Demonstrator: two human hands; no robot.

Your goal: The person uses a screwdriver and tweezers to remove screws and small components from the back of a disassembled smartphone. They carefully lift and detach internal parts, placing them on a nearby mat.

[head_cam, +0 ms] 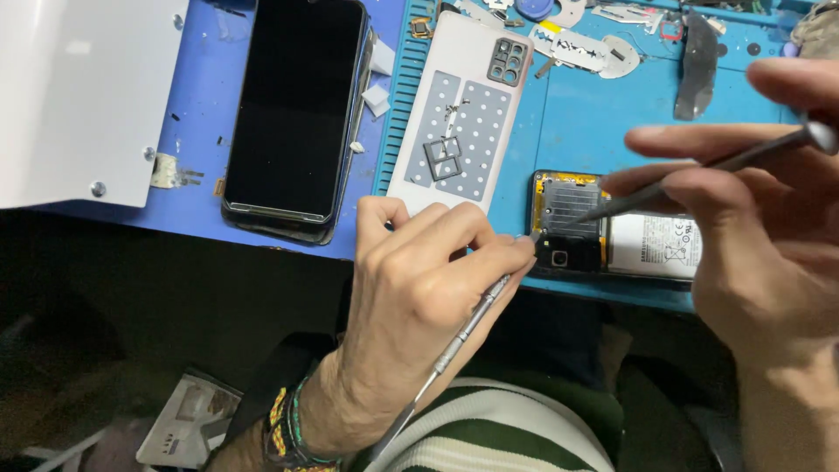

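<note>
Now the left hand (411, 297) pinches a thin metal tool (454, 336), its tip touching the 9 o'clock corner of the opened phone (572, 223) lying near the blue surface's (577, 122) front edge. Coming in from 3 o'clock, the right hand (752, 218) holds a second pointed tool (699, 175), whose tip rests on the phone's grey shield. Just beside the phone, at 10 o'clock, lies a back cover (459, 114); farther toward 9 o'clock sits a dark screen (293, 109).
</note>
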